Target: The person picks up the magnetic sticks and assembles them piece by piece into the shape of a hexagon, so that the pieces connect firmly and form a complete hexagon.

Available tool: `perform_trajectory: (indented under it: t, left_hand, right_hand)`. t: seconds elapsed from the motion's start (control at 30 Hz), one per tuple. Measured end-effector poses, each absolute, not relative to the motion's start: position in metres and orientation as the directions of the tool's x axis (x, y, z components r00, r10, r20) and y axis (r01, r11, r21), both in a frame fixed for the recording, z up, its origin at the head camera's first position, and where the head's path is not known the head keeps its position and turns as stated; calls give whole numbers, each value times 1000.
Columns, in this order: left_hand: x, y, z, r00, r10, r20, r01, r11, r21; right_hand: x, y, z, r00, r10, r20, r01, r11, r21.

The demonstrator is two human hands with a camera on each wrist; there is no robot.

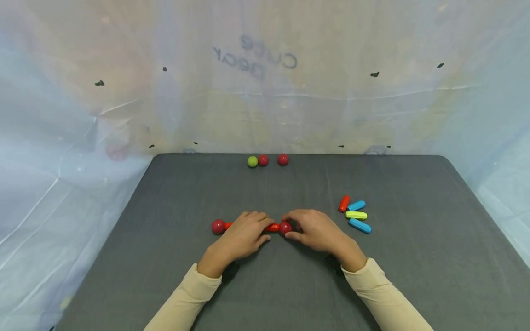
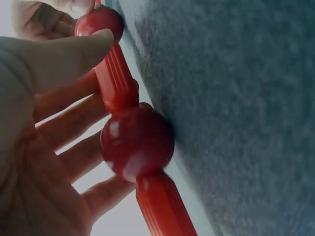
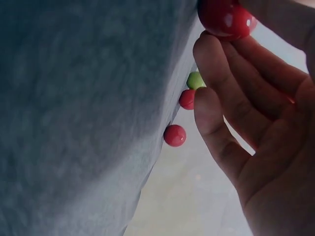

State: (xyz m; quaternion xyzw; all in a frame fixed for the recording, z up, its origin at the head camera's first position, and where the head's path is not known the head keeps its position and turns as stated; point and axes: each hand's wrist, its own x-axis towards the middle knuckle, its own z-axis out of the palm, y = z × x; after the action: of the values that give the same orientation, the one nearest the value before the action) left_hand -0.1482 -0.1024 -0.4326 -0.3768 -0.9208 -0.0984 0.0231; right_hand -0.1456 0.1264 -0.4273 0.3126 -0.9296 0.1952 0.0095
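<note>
Red balls and fluted red rods are joined in a line on the grey table. One end ball (image 1: 218, 226) and part of a rod (image 1: 228, 225) show left of my left hand (image 1: 245, 234). That hand lies over the middle, hiding the central ball (image 2: 138, 142) from the head view. Its fingers pass behind the right-hand rod (image 2: 116, 81), with the thumb in front, gripping it near the far ball (image 2: 100, 23). My right hand (image 1: 316, 230) pinches this right-end ball (image 1: 285, 227) between thumb and fingers. In the right wrist view, the same ball (image 3: 225, 18) is partly cut off.
Two loose red balls (image 1: 263, 160) and a green ball (image 1: 252, 161) sit along the far table edge. Right of my right hand lie a red rod (image 1: 344, 203), two blue rods (image 1: 360, 225) and a yellow-green rod (image 1: 356, 215). A translucent sheet (image 1: 314, 110) hangs behind the table.
</note>
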Motion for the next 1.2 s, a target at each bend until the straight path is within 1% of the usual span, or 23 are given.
perform_trajectory:
  t: [0.27,0.47,0.67,0.9,1.03,1.2]
  left_hand:
    - [-146,-97,-434,-704,696,143,711,691,131]
    - [-148,-96,-436,-703,691,170,710,693,120]
    - [-150,-97,-436,-704,686,184,709,694,123]
    - [-151,-103,-434,-720,668,192,693,707,142]
    - [-152,-106,-435,-727,660,189,686,711,156]
    - [-152,-108,-435,-732,655,188,681,716,156]
  right_hand:
    - [-142,118,-428,-781,-605,156,-617,706,-347]
    - [-141,117,-428,-786,-598,159,-612,712,-346]
    - [-143,124,-424,-800,-586,127,-584,715,-383]
    - [-157,162,-412,-854,-513,83,-492,745,-450]
    - [-164,193,-406,-888,-450,98,-440,769,-464]
    - [-169,232,-407,-925,-370,83,-364,804,-470]
